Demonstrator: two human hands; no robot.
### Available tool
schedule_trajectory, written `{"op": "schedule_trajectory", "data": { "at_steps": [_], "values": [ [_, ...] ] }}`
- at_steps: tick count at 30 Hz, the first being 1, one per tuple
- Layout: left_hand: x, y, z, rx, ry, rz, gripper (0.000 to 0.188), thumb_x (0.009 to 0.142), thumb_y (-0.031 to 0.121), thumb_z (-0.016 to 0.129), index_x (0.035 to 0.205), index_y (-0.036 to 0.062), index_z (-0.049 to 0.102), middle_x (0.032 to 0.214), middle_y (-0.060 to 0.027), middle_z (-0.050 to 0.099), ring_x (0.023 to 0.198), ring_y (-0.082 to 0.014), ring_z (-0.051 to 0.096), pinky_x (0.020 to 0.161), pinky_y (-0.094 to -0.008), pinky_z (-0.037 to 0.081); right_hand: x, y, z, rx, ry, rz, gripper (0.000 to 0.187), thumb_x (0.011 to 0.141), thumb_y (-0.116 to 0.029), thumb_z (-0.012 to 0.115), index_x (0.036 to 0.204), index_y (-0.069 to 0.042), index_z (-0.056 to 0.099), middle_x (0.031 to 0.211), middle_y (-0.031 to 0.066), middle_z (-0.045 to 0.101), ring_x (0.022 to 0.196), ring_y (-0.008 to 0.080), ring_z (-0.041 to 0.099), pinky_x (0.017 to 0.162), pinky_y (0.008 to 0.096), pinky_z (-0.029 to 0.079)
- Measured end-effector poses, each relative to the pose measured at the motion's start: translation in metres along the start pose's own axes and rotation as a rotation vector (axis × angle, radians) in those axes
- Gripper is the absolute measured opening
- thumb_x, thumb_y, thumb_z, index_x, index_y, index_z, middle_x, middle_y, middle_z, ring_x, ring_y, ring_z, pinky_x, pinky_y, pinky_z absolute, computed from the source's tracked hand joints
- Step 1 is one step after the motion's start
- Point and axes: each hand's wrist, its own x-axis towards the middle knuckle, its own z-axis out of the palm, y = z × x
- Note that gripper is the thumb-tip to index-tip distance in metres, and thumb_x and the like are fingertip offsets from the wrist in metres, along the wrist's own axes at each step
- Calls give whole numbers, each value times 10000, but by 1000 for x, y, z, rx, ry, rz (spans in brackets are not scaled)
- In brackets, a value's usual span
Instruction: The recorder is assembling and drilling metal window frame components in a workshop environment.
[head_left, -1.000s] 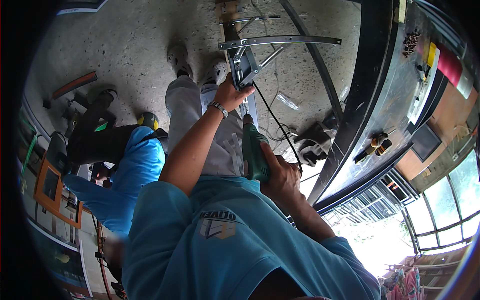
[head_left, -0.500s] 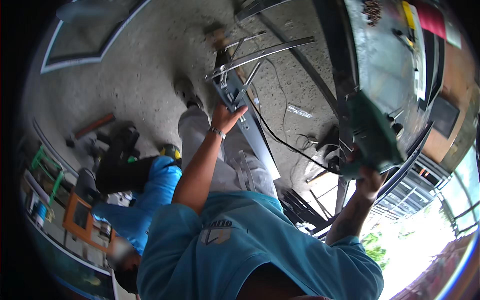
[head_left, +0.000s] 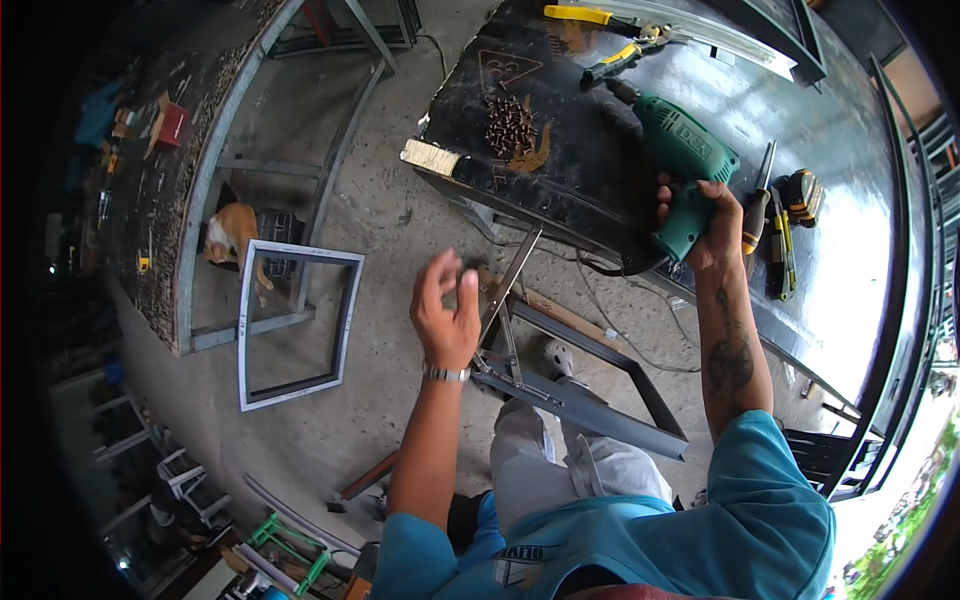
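Observation:
My right hand [head_left: 718, 232] is closed round the handle of a green power drill [head_left: 685, 140], which is over the dark tabletop, its chuck toward the far left. Whether the drill rests on the table I cannot tell. My left hand [head_left: 447, 315], with a metal watch on its wrist, is raised and holds nothing, its fingers apart. Below and right of it, a grey metal window frame [head_left: 590, 412] leans across in front of my legs, with a metal hinge arm [head_left: 512, 275] swung up from it toward the table edge.
On the table [head_left: 600, 185] lie a pile of small brown screws or rivets [head_left: 511, 127], yellow-handled pliers [head_left: 625, 62], a screwdriver [head_left: 760, 200], a yellow cutter knife [head_left: 782, 250] and a tape measure [head_left: 803, 195]. Another frame [head_left: 347, 320] stands on the floor at left, near a cat [head_left: 232, 232].
My view has turned toward the table and the left side. My left hand has let go of the window frame and lifted off. The drill stays in my right hand, now over the tabletop.

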Motion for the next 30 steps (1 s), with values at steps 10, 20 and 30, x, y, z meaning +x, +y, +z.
{"op": "schedule_trajectory", "data": {
  "at_steps": [10, 20, 30],
  "values": [
    [128, 15, 69, 638, -55, 322, 238, 796, 258, 698, 910, 49, 716, 849, -139, 666, 827, -336, 625, 756, -408, 487, -3, 7, 1, -1002, 391, -552, 406, 790, -158, 677, 1121, 47, 565, 974, 178, 630, 903, 274, 637, 780, 338, 522],
    [105, 42, 64, 517, -124, 301, 199, 865, 221, 645, 900, 26, 659, 811, -153, 668, 742, -337, 640, 676, -402, 494, -65, -41, -46, -1877, 711, -673, 644, 767, -202, 730, 1343, -124, 451, 1053, 244, 521, 926, 422, 576, 824, 470, 476],
    [-185, -38, 15, -906, -172, -1227, 188, 904, 56, 611, 1088, 21, 604, 932, -65, 663, 765, -118, 631, 693, -238, 536, -134, -55, -39, -435, 105, -239, 716, 767, -171, 557, 1425, -20, 319, 1134, 231, 555, 809, 299, 624, 643, 335, 577]
  ]
}}
